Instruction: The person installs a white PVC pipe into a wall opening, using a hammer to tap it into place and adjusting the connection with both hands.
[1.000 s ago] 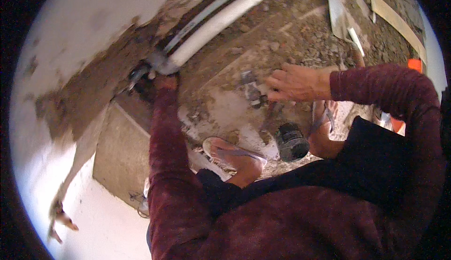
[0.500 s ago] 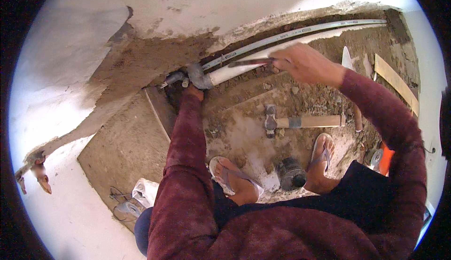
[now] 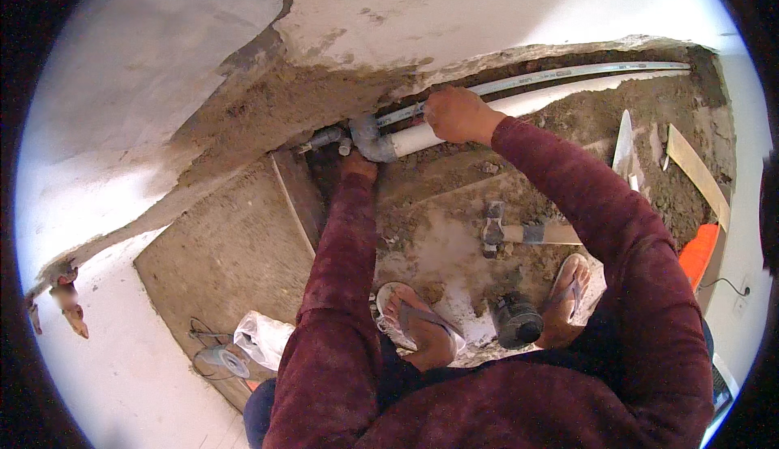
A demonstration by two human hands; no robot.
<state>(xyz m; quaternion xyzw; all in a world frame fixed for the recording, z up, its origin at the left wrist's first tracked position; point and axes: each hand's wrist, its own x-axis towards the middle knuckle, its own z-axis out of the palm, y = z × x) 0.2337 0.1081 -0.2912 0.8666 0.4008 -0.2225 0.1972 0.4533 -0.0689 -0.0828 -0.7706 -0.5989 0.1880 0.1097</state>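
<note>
My right hand (image 3: 461, 114) is closed in a fist over the pipes. In the earlier frame it holds a thin dark rod; the fist now hides most of that rod. Below it runs a thick white pipe (image 3: 519, 105), with a slimmer grey pipe (image 3: 560, 74) behind. The white pipe joins a grey elbow fitting (image 3: 372, 139) at its left end. My left hand (image 3: 359, 166) reaches down beside this elbow, its fingers hidden. A smaller grey fitting (image 3: 324, 138) lies just left of it.
A hammer (image 3: 492, 230) lies on the dirt before my sandalled feet. Nearby stands a dark round container (image 3: 517, 321). To the right are a trowel (image 3: 623, 148), a wooden strip (image 3: 698, 174) and an orange object (image 3: 698, 256). A white bag (image 3: 264, 339) lies at lower left.
My right hand has moved left along the white pipe, closer to the elbow, and the rod has turned mostly out of sight. The view has shifted slightly; my left hand stays by the elbow.
</note>
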